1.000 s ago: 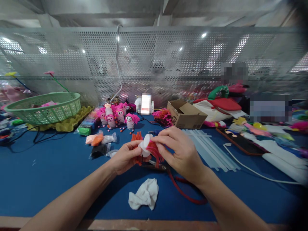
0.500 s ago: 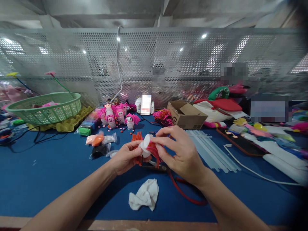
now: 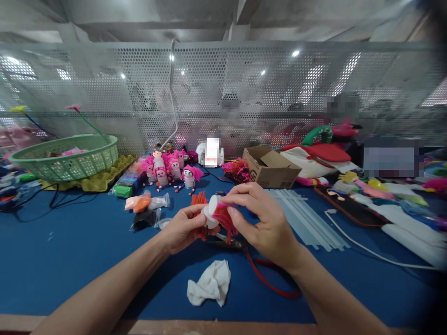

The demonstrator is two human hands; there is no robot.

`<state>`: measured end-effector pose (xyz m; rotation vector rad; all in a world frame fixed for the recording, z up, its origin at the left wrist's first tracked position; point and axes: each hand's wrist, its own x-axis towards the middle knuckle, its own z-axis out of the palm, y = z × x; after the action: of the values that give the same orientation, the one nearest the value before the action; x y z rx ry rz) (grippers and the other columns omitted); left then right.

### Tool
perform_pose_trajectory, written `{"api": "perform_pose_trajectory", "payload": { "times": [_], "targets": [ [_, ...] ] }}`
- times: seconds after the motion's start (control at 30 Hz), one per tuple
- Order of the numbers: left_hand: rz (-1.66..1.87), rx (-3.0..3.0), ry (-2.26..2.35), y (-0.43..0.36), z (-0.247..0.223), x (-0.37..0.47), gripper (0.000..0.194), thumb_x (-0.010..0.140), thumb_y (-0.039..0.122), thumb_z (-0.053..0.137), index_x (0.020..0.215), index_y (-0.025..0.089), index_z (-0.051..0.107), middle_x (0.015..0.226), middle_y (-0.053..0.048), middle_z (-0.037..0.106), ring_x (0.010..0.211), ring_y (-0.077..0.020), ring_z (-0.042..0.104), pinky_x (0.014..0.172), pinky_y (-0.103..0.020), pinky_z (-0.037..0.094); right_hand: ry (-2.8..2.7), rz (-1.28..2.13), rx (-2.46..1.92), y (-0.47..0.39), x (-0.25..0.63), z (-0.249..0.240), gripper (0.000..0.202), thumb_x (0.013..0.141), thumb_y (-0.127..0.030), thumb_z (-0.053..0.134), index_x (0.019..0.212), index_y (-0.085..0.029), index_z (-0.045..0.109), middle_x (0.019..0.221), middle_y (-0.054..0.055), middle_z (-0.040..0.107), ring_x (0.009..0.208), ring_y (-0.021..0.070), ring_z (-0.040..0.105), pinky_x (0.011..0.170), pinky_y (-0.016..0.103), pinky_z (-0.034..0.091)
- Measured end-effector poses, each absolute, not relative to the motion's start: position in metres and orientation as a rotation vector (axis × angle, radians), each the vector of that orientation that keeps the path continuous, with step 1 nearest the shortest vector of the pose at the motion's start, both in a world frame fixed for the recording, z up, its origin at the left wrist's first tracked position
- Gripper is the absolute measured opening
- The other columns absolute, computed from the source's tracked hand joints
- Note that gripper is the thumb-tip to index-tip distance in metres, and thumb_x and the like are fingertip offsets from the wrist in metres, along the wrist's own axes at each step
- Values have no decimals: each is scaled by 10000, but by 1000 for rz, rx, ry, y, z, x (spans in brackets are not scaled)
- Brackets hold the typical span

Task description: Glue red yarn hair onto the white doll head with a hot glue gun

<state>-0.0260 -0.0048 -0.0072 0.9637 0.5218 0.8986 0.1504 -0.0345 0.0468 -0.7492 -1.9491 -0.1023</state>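
Note:
My left hand (image 3: 186,229) is closed around a small white plastic bottle (image 3: 210,215), its round white end tilted up and to the right. Orange yarn strands (image 3: 198,199) stick out on the bottle's left side. Pink and red yarn (image 3: 225,217) hangs from its right side. My right hand (image 3: 262,222) has its thumb and fingers on this pink yarn, close to the bottle's end. Below the hands lie scissors (image 3: 234,244) with large red handles, partly hidden. A crumpled white tissue (image 3: 210,283) rests nearer to me.
Several pink-haired dolls (image 3: 171,170) stand behind the hands, near packets of coloured clay (image 3: 142,202). A cardboard box (image 3: 275,174) and a pile of yarn (image 3: 235,170) are farther back. Pale glue sticks (image 3: 309,218) lie right; a green basket (image 3: 70,160) stands left.
My right thumb and fingers have shifted slightly on the pink yarn beside the bottle's end. The left hand and the bottle have stayed in place.

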Motion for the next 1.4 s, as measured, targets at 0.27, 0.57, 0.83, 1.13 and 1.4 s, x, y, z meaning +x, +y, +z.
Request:
{"api": "perform_pose_trajectory", "payload": {
  "times": [0.27, 0.57, 0.83, 1.13, 1.4],
  "targets": [
    [896, 967, 526, -5, -7, -26, 455, 544, 341, 748, 930, 126, 642, 729, -68, 657, 623, -150, 615, 517, -201, 422, -1947, -102, -765, -34, 150, 46, 180, 759, -105, 480, 822, -200, 620, 801, 60, 570, 765, 181, 540, 684, 370, 461],
    [893, 968, 526, -4, -9, -26, 434, 550, 333, 746, 923, 135, 645, 731, -61, 660, 617, -148, 620, 504, -192, 421, -1963, -90, -738, -34, 148, 45, 201, 758, -91, 471, 840, -174, 634, 827, 78, 569, 777, 183, 530, 688, 375, 458],
    [900, 974, 503, -5, -6, -25, 435, 549, 333, 747, 915, 122, 641, 709, -62, 659, 602, -139, 607, 509, -199, 432, -1926, -2, -706, -34, 150, 45, 219, 768, -100, 471, 907, -194, 612, 839, 59, 556, 798, 166, 534, 710, 350, 470],
    [890, 966, 514, -4, -7, -26, 436, 554, 333, 744, 927, 133, 640, 723, -64, 658, 614, -153, 622, 468, -179, 424, -1931, -2, -709, -35, 148, 44, 198, 763, -97, 476, 853, -183, 630, 819, 62, 558, 781, 170, 536, 690, 350, 469],
    [906, 951, 498, -4, -6, -26, 435, 567, 331, 736, 940, 134, 635, 715, -62, 663, 616, -153, 627, 460, -175, 430, -1894, -16, -723, -33, 149, 42, 204, 766, -97, 485, 885, -193, 618, 823, 56, 557, 787, 167, 535, 704, 354, 470]
  ]
}}
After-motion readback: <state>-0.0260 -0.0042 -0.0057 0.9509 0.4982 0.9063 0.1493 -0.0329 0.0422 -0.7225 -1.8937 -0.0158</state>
